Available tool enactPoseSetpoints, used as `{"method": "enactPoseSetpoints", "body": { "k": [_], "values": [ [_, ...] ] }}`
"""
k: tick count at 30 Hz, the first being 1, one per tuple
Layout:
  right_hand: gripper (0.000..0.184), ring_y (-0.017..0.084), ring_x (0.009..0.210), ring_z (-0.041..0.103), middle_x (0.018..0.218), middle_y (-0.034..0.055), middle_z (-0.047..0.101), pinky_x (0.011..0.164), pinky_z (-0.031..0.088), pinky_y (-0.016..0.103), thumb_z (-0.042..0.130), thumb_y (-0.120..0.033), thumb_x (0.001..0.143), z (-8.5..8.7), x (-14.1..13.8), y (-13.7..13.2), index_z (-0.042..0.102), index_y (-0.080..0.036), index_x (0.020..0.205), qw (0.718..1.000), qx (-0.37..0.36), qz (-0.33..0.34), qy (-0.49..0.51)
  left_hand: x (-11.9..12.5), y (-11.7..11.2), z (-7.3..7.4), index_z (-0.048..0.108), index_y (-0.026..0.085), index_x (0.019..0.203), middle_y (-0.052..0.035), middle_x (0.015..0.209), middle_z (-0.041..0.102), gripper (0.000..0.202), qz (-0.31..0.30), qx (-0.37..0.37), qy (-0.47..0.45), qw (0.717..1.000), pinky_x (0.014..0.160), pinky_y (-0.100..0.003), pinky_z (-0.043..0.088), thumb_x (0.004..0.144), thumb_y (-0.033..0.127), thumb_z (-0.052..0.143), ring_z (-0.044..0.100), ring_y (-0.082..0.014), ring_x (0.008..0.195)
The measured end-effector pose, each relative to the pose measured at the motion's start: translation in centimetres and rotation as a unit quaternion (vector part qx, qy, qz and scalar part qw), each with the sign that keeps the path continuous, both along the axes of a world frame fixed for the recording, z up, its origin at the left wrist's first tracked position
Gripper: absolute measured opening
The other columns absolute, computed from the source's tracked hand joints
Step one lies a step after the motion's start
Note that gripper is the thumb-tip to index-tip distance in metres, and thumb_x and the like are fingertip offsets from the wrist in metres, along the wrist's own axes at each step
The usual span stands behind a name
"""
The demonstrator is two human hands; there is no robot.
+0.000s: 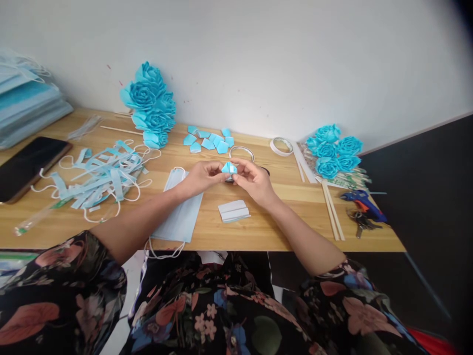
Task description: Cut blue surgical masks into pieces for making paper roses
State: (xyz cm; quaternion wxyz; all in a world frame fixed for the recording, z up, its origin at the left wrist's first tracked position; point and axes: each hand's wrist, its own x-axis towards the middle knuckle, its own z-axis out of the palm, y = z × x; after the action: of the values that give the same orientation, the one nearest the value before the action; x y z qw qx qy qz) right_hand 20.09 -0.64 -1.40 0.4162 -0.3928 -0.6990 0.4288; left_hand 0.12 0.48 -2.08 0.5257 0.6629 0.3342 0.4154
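Note:
Between my fingertips is a small folded blue piece [229, 168] of mask-like fabric, with a whitish patch on its front. My left hand [205, 176] pinches it from the left, and my right hand [254, 181] grips its right side. Just below on the table lies a folded white-grey piece [234, 211]. A pale blue face mask [178, 209] lies flat under my left forearm. Beyond my hands, several cut blue pieces [212, 140] are spread out near a roll of tape [242, 153]. A dark round thing behind my hands is mostly hidden.
Mask strips and ear loops [107, 172] pile up at left, beside a phone [31, 165] and a mask stack [29, 108]. Blue fabric roses [150, 103] stand at the back; more roses [332, 150] lie right, near sticks [333, 212], keys [360, 221] and a glue gun [364, 203].

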Motion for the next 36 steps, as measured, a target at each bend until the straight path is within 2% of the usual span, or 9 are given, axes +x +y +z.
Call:
{"method": "enactPoseSetpoints", "body": {
  "k": [6,12,16,23,29,31,33,36],
  "values": [
    [0.041,0.014,0.077,0.060,0.088,0.0004,0.063,0.073,0.056,0.031,0.063,-0.029,0.088,0.5,0.2,-0.2,0.064,-0.027,0.129,1.000,0.000,0.013,0.004,0.0,0.0,0.1,0.056,0.017,0.072,0.0022,0.067,0.050,0.028,0.013,0.009,0.011,1.000,0.061,-0.027,0.033,0.081,0.040,0.068,0.043,-0.0106,0.063],
    [0.044,0.019,0.093,0.063,0.103,0.0042,0.065,0.080,0.059,0.035,0.067,-0.043,0.087,0.5,0.2,-0.1,0.065,-0.028,0.129,0.999,-0.040,0.014,0.009,0.0,-0.3,0.3,0.053,0.018,0.068,0.0022,0.064,0.048,0.031,-0.003,0.024,0.042,0.999,0.061,-0.028,0.034,0.082,0.041,0.068,0.043,-0.0115,0.062],
    [0.044,0.017,0.086,0.062,0.095,0.0025,0.064,0.079,0.059,0.034,0.069,-0.042,0.085,0.1,0.1,0.0,0.066,-0.027,0.126,1.000,-0.027,-0.006,0.005,0.2,-0.3,0.2,0.056,0.018,0.069,0.0019,0.065,0.051,0.030,-0.017,0.025,0.042,0.999,0.060,-0.028,0.033,0.082,0.042,0.069,0.043,-0.0112,0.061],
    [0.041,0.013,0.076,0.060,0.082,-0.0015,0.058,0.070,0.058,0.028,0.069,-0.040,0.084,0.3,0.3,0.3,0.069,-0.025,0.122,0.999,-0.040,-0.019,0.031,-0.1,0.4,-0.2,0.065,0.015,0.079,0.0002,0.069,0.058,0.030,0.028,-0.004,-0.004,1.000,0.059,-0.026,0.037,0.079,0.045,0.073,0.047,-0.0100,0.060],
    [0.042,0.013,0.068,0.060,0.077,-0.0015,0.062,0.068,0.057,0.029,0.067,-0.042,0.085,0.2,0.7,0.7,0.069,-0.023,0.122,0.999,-0.028,-0.037,0.023,-0.2,0.5,-0.2,0.068,0.015,0.079,-0.0022,0.072,0.065,0.028,0.036,0.034,0.029,0.998,0.062,-0.026,0.041,0.080,0.043,0.072,0.052,-0.0114,0.063],
    [0.042,0.013,0.065,0.059,0.076,-0.0009,0.064,0.067,0.056,0.029,0.066,-0.043,0.086,0.2,1.2,1.1,0.068,-0.023,0.122,0.998,-0.018,-0.065,0.019,-0.5,0.7,0.1,0.069,0.015,0.079,-0.0029,0.074,0.066,0.027,0.076,0.058,0.056,0.994,0.062,-0.027,0.041,0.082,0.042,0.070,0.053,-0.0127,0.065],
    [0.043,0.013,0.062,0.059,0.076,-0.0008,0.066,0.065,0.055,0.028,0.066,-0.044,0.086,0.2,1.8,1.5,0.068,-0.022,0.122,0.995,-0.006,-0.096,0.024,-1.2,1.2,0.4,0.070,0.016,0.079,-0.0033,0.075,0.068,0.023,0.153,0.101,0.094,0.979,0.063,-0.028,0.041,0.083,0.039,0.068,0.055,-0.0142,0.066],
    [0.044,0.011,0.061,0.058,0.077,-0.0010,0.066,0.064,0.054,0.026,0.065,-0.047,0.085,0.3,2.7,2.2,0.067,-0.020,0.120,0.990,0.014,-0.132,0.039,-2.7,2.3,0.8,0.072,0.018,0.083,-0.0041,0.077,0.069,0.014,0.288,0.187,0.172,0.923,0.067,-0.030,0.041,0.084,0.030,0.065,0.056,-0.0168,0.070]
  ]
}}
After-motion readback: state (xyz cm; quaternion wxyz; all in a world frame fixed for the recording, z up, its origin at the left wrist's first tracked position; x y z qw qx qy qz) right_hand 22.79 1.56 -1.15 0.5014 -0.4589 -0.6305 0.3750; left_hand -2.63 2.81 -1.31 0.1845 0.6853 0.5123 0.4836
